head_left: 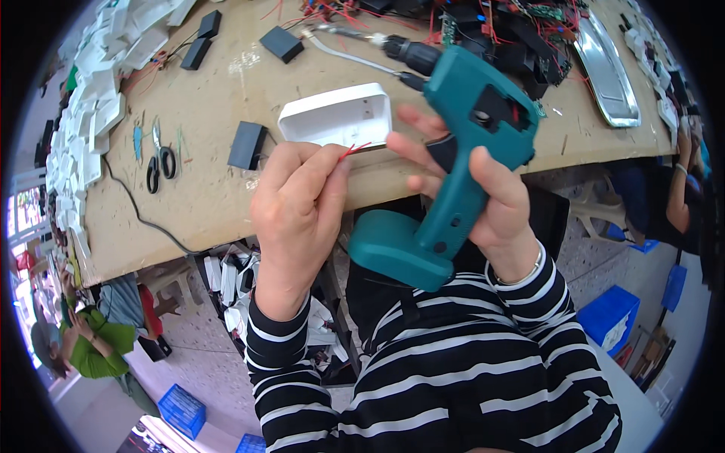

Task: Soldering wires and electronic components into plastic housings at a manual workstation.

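Note:
My left hand (296, 198) is closed in a pinch on thin red wires (360, 147), whose ends stick out past the fingertips. Just behind them a white plastic housing (303, 121) lies on the table with its hollow side showing. In my right hand (502, 208) is a teal, pistol-shaped soldering gun (451, 200); the thumb lies against its body and the fingers stretch loosely around the trigger side. The gun's thin metal tip and bent tube point left, above the table. A black box (247, 145) sits left of the housing.
Black-handled scissors (160, 160) lie at the left, near a black cable (136, 200). White housings (102, 113) are piled along the left edge. Circuit boards and red wires (521, 30) are heaped at the back. A metal tray (610, 72) stands at the right. Other people are at both sides.

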{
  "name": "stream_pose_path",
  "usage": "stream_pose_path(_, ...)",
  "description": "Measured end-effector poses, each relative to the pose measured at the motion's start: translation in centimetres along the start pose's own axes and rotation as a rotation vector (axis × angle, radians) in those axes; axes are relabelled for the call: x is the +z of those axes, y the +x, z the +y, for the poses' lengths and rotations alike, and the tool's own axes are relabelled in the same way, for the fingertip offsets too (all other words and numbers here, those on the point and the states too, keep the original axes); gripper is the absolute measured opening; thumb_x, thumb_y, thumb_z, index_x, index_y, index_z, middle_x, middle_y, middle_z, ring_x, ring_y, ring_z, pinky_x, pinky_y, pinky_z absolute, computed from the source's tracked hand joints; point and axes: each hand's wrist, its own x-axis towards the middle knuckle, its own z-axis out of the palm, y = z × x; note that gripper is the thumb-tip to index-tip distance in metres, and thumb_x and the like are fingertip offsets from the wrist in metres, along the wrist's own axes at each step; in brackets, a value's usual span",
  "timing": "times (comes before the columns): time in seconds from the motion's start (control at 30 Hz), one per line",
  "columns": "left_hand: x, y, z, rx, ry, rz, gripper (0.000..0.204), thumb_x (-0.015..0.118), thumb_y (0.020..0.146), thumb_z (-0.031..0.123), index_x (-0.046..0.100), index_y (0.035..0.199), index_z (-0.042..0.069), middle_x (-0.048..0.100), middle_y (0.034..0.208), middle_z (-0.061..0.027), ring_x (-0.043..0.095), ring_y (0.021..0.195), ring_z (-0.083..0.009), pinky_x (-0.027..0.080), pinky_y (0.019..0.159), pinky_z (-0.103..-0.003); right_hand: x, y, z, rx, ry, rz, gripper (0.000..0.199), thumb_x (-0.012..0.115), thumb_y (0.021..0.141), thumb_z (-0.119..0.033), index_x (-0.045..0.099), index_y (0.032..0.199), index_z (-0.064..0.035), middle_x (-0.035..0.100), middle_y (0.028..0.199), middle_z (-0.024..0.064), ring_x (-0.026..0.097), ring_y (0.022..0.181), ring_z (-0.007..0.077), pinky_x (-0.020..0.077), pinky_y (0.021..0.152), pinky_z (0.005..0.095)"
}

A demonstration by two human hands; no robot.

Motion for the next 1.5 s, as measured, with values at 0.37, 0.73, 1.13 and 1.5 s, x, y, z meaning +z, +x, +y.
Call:
stream_pose_path(0.37, 0.1, -1.0, 2.3, -0.213, -0.101, -0.017, 0.013, 0.07, 0.075, -0.003, 0.068, 0.087, 0.001, 0.057, 0.072, -0.0066, 0.054, 0.061, -0.0153, 0.041, 0.054, -0.025, -0.9, 0.7, -0.6, -0.005, 0.025, 0.049, 0.061, 0.061, 0.088, -0.032, 0.039, 0.131, 0.007, 0.031, 0.141, 0.0291, 0.033, 0.133, 0.0396, 0.0307, 0.111, 0.0432)
stream_pose_path(0.73, 2.6, -1.7, 1.6, -0.138, 0.064, 0.126, 0.016, 0.074, 0.071, 0.003, 0.068, 0.085, 0.006, 0.056, 0.072, -0.0018, 0.051, 0.064, -0.0144, 0.031, 0.064, -0.028, -0.7, 0.4, -1.0, 0.0, -0.052, 0.032, 0.072, 0.061, 0.088, -0.032, 0.027, 0.14, 0.0056, 0.03, 0.142, 0.0279, 0.033, 0.133, 0.0386, 0.0314, 0.11, 0.0424)
stream_pose_path(1.13, 1.8, -1.2, 1.7, 0.127, 0.226, 0.001, 0.019, 0.075, 0.065, 0.004, 0.067, 0.081, 0.011, 0.058, 0.077, -0.0005, 0.05, 0.068, -0.0157, 0.027, 0.071, -0.031, -2.5, -7.8, -5.7, -0.124, -0.501, 0.145, 0.079, 0.071, 0.081, -0.038, 0.034, 0.135, 0.0069, 0.05, 0.125, 0.0274, 0.063, 0.1, 0.0295, 0.0552, 0.079, 0.0364)
stream_pose_path(1.5, 4.0, 1.6, 0.9, 0.117, 0.45, 0.207, 0.011, 0.071, 0.063, 0.006, 0.068, 0.073, 0.009, 0.059, 0.099, -0.0082, 0.054, 0.091, -0.023, 0.029, 0.083, -0.036, -0.3, -12.0, -5.3, 0.108, -0.654, 0.166, 0.056, 0.074, 0.08, -0.014, 0.047, 0.126, 0.0033, 0.064, 0.097, 0.0118, 0.061, 0.092, 0.0188, 0.0488, 0.083, 0.0321)
